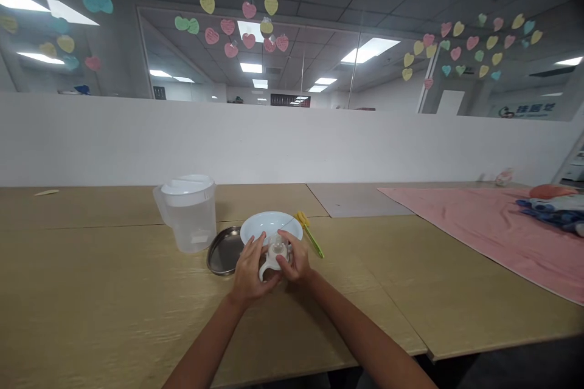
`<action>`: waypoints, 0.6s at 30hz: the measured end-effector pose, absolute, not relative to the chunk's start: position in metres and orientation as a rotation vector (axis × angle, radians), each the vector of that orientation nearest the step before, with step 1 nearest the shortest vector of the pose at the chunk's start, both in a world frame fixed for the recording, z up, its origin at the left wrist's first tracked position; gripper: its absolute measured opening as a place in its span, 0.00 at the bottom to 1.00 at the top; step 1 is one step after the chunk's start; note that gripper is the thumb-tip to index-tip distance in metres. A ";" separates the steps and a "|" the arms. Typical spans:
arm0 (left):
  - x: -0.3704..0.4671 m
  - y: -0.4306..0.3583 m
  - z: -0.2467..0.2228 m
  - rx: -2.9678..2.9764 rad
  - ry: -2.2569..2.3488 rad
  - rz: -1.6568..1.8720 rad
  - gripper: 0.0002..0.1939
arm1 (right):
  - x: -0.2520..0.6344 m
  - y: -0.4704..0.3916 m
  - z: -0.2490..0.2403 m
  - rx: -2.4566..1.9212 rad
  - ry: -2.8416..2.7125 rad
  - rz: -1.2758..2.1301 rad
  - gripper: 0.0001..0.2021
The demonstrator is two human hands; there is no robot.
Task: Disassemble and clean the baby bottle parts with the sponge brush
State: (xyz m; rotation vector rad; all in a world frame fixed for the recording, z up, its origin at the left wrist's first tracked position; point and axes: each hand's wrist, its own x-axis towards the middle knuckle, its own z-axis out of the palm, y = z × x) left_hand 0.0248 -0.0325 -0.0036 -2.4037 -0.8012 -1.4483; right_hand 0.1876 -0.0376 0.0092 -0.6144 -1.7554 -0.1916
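Observation:
Between both hands, in front of the bowl, is a small baby bottle (277,251) with a clear dome-shaped top and a white curved handle. My left hand (250,273) wraps its left side near the handle. From the right, my right hand (297,258) grips it with the thumb across the front. Just behind the hands sits a pale white bowl (262,220), partly covered by them. A green-handled brush with a yellow head (310,234) lies at the bowl's right. To the left, a round metal tray (223,252) rests partly against or under the bowl's edge; which, I cannot tell.
A translucent lidded pitcher (194,222) stands left of the tray. Pink cloth (460,219) covers the table's right part, with folded blue fabric (552,209) on it. A white low wall (274,143) with glass above runs along the back.

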 end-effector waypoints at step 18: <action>0.031 -0.032 -0.009 -2.317 -0.757 -1.391 0.28 | 0.178 -0.038 0.012 -0.657 -1.554 0.316 0.19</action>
